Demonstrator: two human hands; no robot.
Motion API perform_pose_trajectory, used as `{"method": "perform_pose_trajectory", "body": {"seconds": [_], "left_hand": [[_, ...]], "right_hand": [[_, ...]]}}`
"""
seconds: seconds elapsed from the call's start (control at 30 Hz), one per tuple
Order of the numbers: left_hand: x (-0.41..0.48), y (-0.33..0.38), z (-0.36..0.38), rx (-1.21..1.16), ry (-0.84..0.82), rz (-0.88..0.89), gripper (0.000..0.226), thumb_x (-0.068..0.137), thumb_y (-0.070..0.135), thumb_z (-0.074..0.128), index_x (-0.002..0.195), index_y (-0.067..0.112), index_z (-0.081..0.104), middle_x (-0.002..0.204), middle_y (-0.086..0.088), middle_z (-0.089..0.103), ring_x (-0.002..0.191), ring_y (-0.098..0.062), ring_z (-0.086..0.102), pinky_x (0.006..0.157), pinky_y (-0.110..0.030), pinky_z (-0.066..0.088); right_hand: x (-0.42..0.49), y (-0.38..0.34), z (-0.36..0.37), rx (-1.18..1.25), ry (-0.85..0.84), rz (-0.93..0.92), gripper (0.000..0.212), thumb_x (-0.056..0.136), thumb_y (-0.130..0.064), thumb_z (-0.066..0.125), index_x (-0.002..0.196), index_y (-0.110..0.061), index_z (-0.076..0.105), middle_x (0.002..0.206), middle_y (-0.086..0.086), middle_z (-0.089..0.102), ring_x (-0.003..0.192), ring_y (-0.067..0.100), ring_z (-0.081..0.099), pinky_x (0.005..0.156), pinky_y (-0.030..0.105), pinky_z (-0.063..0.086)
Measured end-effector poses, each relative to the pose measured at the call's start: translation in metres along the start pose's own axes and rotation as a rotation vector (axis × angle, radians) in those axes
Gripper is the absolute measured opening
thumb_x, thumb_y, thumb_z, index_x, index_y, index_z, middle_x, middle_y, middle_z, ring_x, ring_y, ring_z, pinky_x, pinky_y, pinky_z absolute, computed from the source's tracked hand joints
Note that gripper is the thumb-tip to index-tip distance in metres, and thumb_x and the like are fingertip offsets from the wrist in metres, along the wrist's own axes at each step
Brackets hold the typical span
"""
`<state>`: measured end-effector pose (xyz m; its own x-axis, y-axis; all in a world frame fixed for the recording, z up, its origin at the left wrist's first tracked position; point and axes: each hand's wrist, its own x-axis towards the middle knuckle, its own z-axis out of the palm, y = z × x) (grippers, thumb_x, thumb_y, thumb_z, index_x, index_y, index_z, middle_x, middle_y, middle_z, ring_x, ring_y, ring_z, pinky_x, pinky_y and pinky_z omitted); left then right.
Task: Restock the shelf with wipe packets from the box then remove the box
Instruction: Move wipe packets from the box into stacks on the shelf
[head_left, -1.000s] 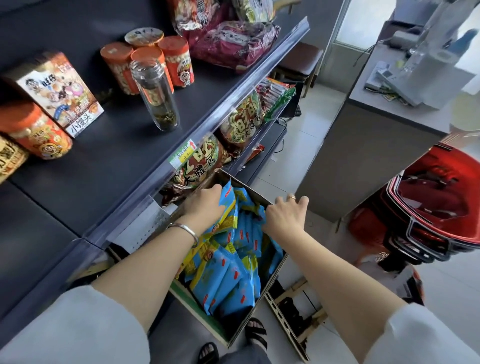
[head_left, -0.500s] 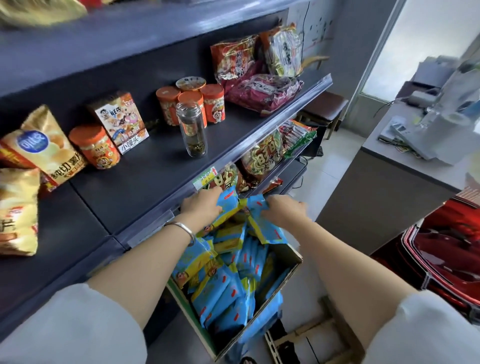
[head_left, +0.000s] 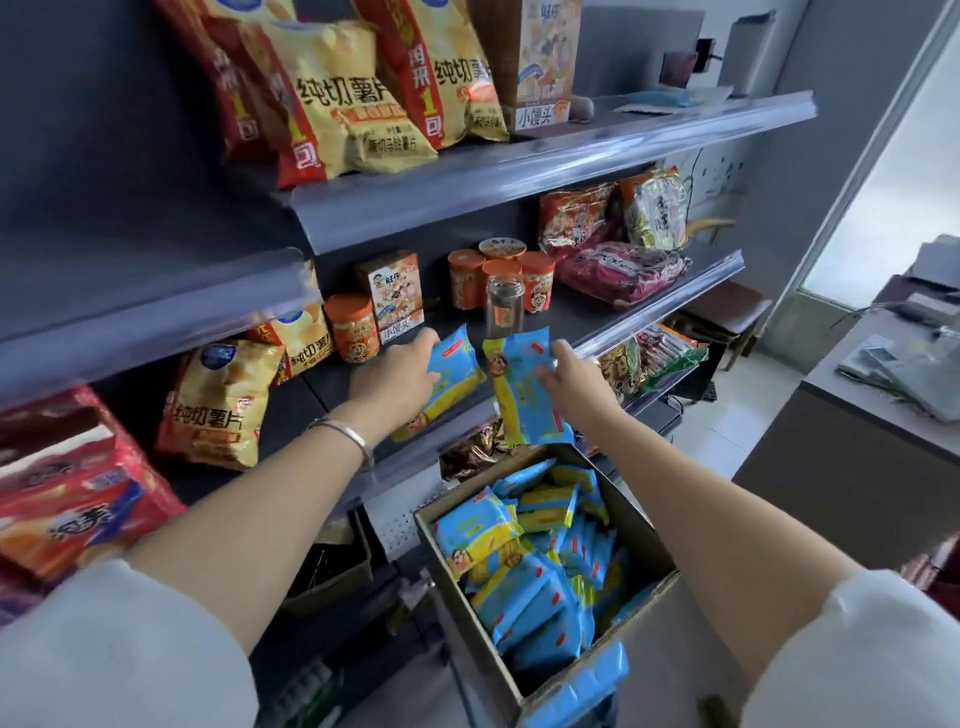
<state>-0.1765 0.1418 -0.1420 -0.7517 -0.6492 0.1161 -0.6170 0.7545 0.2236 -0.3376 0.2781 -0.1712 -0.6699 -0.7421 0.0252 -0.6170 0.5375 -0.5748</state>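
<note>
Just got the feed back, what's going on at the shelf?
A person is restocking. The left hand holds one blue wipe packet over the front of the middle shelf, and the right hand holds a second packet beside it, at the shelf's edge. Neither looks set down yet. The cardboard box below is nearly full of packets.

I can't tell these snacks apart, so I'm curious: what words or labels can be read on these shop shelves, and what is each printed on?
"纯切薯片": yellow crisp bags on the top shelf
"小馒头": tall box beside them
"旺仔", "小馒头": small box on the middle shelf
"纯切薯片": lower crisp bag
Print on the wipe packets and orange tubs: too blurred to read.
</note>
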Motion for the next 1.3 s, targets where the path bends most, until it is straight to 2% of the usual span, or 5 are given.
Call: {"method": "perform_pose_trajectory", "body": {"seconds": [0.17,0.37,0.83,1.07,1.3], "left_hand": [[-0.051,-0.042,-0.059,-0.071,0.166,0.032,0.033,0.094,0.023,0.052,0.125,0.019,0.042,0.118,-0.008,0.059,0.100,-0.031,0.059,0.074,-0.039,0.048],[-0.122,-0.100,-0.131,-0.092,0.332,-0.057,0.030,0.094,0.024,0.051,0.123,0.021,0.045,0.123,-0.004,0.055,0.111,-0.030,0.053,0.079,-0.039,0.042],[-0.237,-0.249,-0.276,-0.017,0.656,-0.365,0.030,0.095,0.024,0.050,0.124,0.022,0.046,0.118,0.001,0.057,0.105,-0.026,0.054,0.074,-0.034,0.037],[-0.266,-0.331,-0.313,0.103,0.731,-0.529,0.028,0.094,0.022,0.051,0.122,0.020,0.048,0.117,-0.001,0.058,0.106,-0.025,0.054,0.075,-0.036,0.038],[-0.280,-0.416,-0.329,0.339,0.676,-0.728,0.029,0.093,0.023,0.053,0.122,0.025,0.050,0.116,0.001,0.061,0.108,-0.027,0.055,0.087,-0.041,0.037]], "right_hand": [[-0.039,-0.070,0.007,0.060,0.157,-0.078,0.032,0.102,-0.028,0.033,0.131,-0.015,0.038,0.102,0.020,0.062,0.088,0.038,0.060,0.069,0.039,0.041],[-0.085,-0.171,0.019,0.184,0.255,-0.230,0.028,0.102,-0.028,0.031,0.126,-0.015,0.041,0.097,0.019,0.064,0.082,0.038,0.060,0.072,0.042,0.046],[-0.116,-0.418,0.063,0.392,0.203,-0.571,0.028,0.102,-0.034,0.027,0.122,-0.021,0.042,0.081,0.005,0.056,0.070,0.028,0.054,0.058,0.032,0.036],[-0.102,-0.515,0.102,0.395,0.119,-0.757,0.026,0.102,-0.032,0.028,0.120,-0.022,0.043,0.092,0.007,0.061,0.080,0.033,0.060,0.067,0.040,0.048],[-0.068,-0.592,0.147,0.122,0.058,-0.964,0.032,0.102,-0.030,0.029,0.130,-0.025,0.043,0.113,0.004,0.059,0.101,0.031,0.055,0.070,0.033,0.038]]}}
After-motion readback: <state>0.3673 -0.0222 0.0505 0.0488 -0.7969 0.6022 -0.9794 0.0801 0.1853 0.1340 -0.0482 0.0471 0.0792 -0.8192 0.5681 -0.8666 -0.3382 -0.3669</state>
